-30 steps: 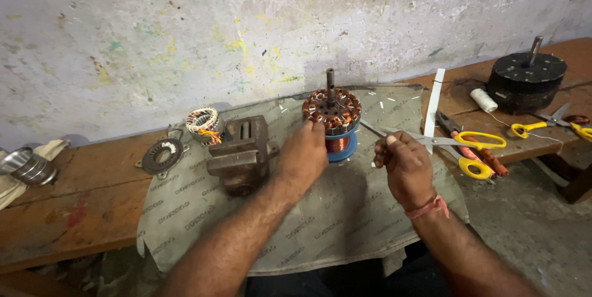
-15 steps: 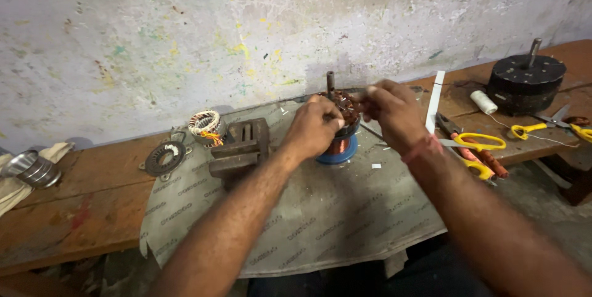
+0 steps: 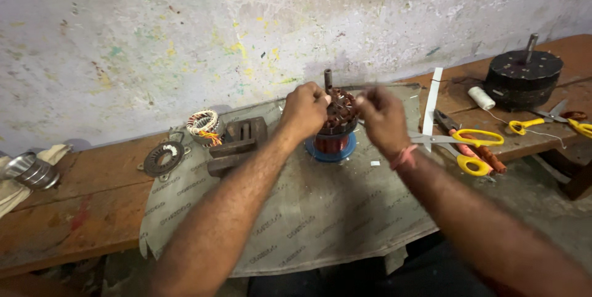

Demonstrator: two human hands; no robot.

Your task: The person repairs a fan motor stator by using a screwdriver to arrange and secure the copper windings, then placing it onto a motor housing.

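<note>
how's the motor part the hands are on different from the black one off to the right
The copper-wound stator shows reddish windings on a blue base and sits on the grey sheet; the black motor is a closed, wider dark disc on bare wood. The left hand and right hand touch only the stator. Both have upright shafts.

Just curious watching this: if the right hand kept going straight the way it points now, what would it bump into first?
The right hand points left toward the copper-wound motor core standing on the bench, so it would likely meet the core's top first, with the left hand just beyond. Depth is hard to judge here.
</note>
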